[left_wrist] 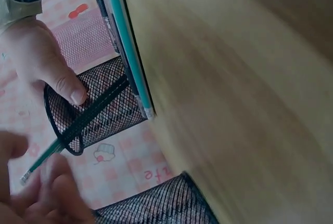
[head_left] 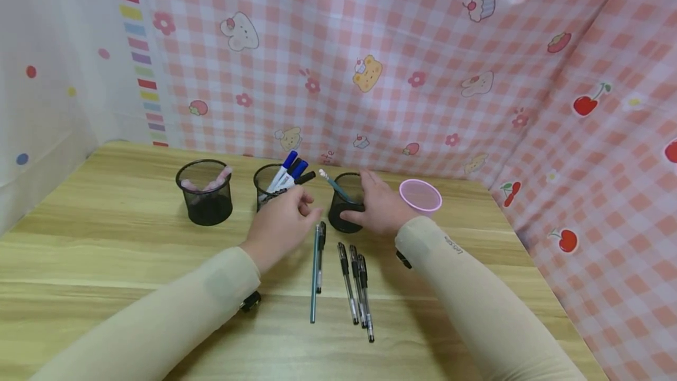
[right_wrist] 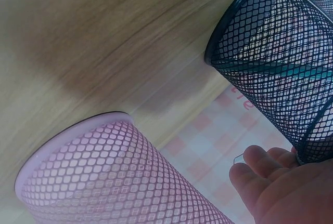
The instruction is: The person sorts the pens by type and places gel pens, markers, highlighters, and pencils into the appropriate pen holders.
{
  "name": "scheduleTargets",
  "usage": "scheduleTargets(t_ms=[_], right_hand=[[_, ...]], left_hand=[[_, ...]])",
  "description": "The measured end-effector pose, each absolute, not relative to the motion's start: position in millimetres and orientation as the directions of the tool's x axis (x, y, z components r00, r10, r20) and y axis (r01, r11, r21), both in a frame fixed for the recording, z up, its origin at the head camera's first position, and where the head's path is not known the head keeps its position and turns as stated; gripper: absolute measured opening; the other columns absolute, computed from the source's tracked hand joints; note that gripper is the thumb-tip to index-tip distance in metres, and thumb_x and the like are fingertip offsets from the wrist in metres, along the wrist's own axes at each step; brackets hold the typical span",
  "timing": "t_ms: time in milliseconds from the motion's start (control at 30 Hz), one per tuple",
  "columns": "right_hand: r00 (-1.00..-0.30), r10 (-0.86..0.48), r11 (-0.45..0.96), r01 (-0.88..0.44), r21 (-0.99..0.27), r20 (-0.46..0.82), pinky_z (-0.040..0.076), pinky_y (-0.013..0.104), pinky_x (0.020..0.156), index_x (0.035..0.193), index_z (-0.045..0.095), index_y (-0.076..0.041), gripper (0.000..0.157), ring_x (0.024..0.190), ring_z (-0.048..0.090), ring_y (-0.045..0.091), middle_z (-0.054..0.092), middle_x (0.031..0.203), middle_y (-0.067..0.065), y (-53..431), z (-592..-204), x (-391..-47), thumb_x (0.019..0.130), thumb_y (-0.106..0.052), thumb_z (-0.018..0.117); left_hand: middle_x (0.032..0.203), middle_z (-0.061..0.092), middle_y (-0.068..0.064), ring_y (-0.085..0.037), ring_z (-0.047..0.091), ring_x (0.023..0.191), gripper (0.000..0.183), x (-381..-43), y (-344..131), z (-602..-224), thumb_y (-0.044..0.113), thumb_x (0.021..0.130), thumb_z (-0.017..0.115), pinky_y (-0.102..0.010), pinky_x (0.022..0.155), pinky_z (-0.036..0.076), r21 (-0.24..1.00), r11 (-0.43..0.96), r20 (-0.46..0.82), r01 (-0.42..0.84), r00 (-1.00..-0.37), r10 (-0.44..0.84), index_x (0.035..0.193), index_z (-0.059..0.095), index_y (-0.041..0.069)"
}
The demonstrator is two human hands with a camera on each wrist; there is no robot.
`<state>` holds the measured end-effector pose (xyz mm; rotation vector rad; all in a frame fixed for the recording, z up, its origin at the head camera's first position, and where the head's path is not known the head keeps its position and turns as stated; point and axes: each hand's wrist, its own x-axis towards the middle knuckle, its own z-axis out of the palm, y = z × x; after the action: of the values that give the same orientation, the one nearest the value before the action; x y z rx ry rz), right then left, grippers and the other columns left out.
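Note:
My right hand (head_left: 383,204) holds a black mesh pen cup (head_left: 346,225) by its right side, the thumb against the mesh below the rim in the left wrist view. A teal pencil (head_left: 338,189) leans inside that cup, its white eraser end sticking out to the left. My left hand (head_left: 280,225) hovers just left of the cup with loosely bent fingers and nothing visible in them. Behind it, a second black mesh cup (head_left: 260,178) carries several blue- and black-capped markers (head_left: 285,178). Another teal pencil (head_left: 314,281) lies on the table beside a black-capped pen (head_left: 321,240).
More black-capped clear pens (head_left: 354,287) lie on the wooden table (head_left: 106,275) between the forearms. At far left stands a black mesh cup (head_left: 208,210) with fuzzy pink items (head_left: 214,184). A pink mesh cup (right_wrist: 119,177) is right of my right hand. Patterned cloth (head_left: 328,63) hangs behind.

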<state>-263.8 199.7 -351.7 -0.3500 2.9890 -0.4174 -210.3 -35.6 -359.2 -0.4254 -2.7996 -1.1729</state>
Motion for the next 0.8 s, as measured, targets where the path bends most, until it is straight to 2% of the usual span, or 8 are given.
scheduleTargets(t_ms=[100,200,333,533,800], right_hand=[[-0.969,-0.236,0.937,-0.208,-0.282,-0.070,0.021,0.048,0.132,0.170,0.003,-0.007,0.118,0.164,0.015,0.031,0.008,0.178,0.014,200.2,-350.6,-264.1,0.093,-0.061,0.074],[-0.969,-0.236,0.938,-0.208,-0.279,-0.070,0.021,0.048,0.132,0.170,0.004,-0.007,0.118,0.164,0.015,0.031,0.008,0.178,0.014,200.5,-349.6,-264.1,0.093,-0.061,0.074],[-0.969,-0.240,0.937,-0.213,-0.276,-0.066,0.020,0.048,0.132,0.170,0.004,-0.007,0.117,0.165,0.015,0.031,0.008,0.178,0.015,200.8,-350.0,-265.3,0.092,-0.061,0.074],[-0.968,-0.243,0.937,-0.218,-0.273,-0.061,0.020,0.048,0.132,0.170,0.004,-0.007,0.117,0.164,0.015,0.031,0.008,0.178,0.015,201.4,-350.5,-265.3,0.092,-0.061,0.074],[-0.965,-0.258,0.933,-0.236,-0.271,-0.048,0.021,0.048,0.132,0.170,0.005,-0.005,0.116,0.164,0.017,0.033,0.010,0.177,0.017,201.2,-350.5,-264.8,0.093,-0.060,0.074]], left_hand=[[0.111,0.075,0.002,-0.014,0.071,0.088,0.045,-210.3,-35.3,-358.6,0.045,0.105,0.062,-0.042,0.084,0.059,0.597,0.758,0.030,0.263,-0.951,0.306,0.138,0.063,0.014],[0.130,0.074,-0.006,-0.024,0.073,0.111,0.053,-211.6,-34.2,-359.9,0.044,0.106,0.062,-0.049,0.099,0.057,0.515,0.815,-0.083,0.266,-0.931,0.356,0.148,0.058,0.012],[0.154,0.059,-0.012,-0.034,0.058,0.140,0.062,-216.0,-34.0,-365.2,0.042,0.105,0.063,-0.054,0.115,0.047,0.450,0.841,-0.156,0.300,-0.901,0.405,0.156,0.051,0.009],[0.162,0.050,-0.013,-0.035,0.049,0.149,0.071,-227.6,-30.2,-373.5,0.043,0.104,0.064,-0.052,0.122,0.040,0.379,0.856,-0.236,0.351,-0.858,0.457,0.160,0.044,0.006],[0.164,0.047,-0.014,-0.035,0.047,0.150,0.072,-233.9,-27.3,-373.9,0.042,0.104,0.065,-0.052,0.124,0.038,0.364,0.855,-0.284,0.369,-0.830,0.479,0.161,0.042,0.006]])
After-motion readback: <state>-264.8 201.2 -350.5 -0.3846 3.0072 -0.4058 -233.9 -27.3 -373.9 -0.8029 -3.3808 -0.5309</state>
